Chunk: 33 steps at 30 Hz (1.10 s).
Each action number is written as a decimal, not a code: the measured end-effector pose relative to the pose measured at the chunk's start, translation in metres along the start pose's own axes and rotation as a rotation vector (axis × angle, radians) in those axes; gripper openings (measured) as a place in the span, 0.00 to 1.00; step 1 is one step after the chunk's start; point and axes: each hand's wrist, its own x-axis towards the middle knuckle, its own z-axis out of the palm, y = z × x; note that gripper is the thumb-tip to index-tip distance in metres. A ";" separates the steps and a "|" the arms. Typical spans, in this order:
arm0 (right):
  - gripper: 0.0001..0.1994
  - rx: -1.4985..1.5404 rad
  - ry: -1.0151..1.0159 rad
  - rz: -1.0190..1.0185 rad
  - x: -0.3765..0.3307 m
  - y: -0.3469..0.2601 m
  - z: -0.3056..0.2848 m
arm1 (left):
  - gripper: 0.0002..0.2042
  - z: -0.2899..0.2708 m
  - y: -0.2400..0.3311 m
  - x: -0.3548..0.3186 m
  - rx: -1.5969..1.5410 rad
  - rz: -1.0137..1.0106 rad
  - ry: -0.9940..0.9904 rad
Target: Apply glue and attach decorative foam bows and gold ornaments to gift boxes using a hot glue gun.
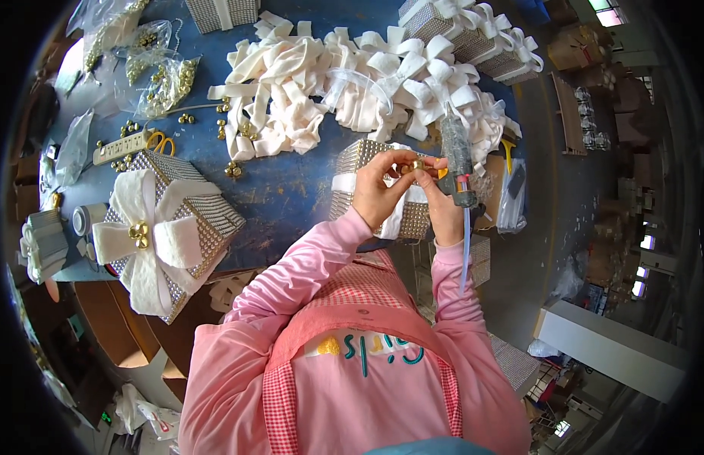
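My left hand [379, 188] is closed, its thumb and fingers pinching a small cluster of gold bells [417, 164]. Close against it, my right hand [441, 211] is closed around a grey hot glue gun [456, 155], its grip mostly hidden by the hand. The right thumb reaches toward the bells. A translucent glue stick [466, 250] trails from the back of the gun, whose nozzle points away from me. Beneath both hands sits a silver studded box [352, 158] wrapped with white ribbon [342, 183], partly covered by them.
White fabric bows [287, 72] are heaped across the blue table [272, 197]. At left stands a studded box with a white bow [174, 235] and gold bells. Near it are a power strip [123, 148], orange scissors [162, 142] and bagged bells [168, 85]. Wrapped boxes [481, 42] stand far right.
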 end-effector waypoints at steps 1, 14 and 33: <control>0.10 0.025 -0.015 0.036 -0.002 -0.004 -0.001 | 0.14 0.000 -0.001 0.000 -0.054 -0.052 -0.006; 0.09 0.095 -0.108 0.094 -0.006 -0.004 -0.018 | 0.10 -0.005 -0.001 -0.005 -0.487 -0.320 -0.131; 0.14 0.058 -0.044 0.174 0.008 0.017 -0.007 | 0.16 -0.025 -0.032 0.001 -0.600 -0.541 -0.118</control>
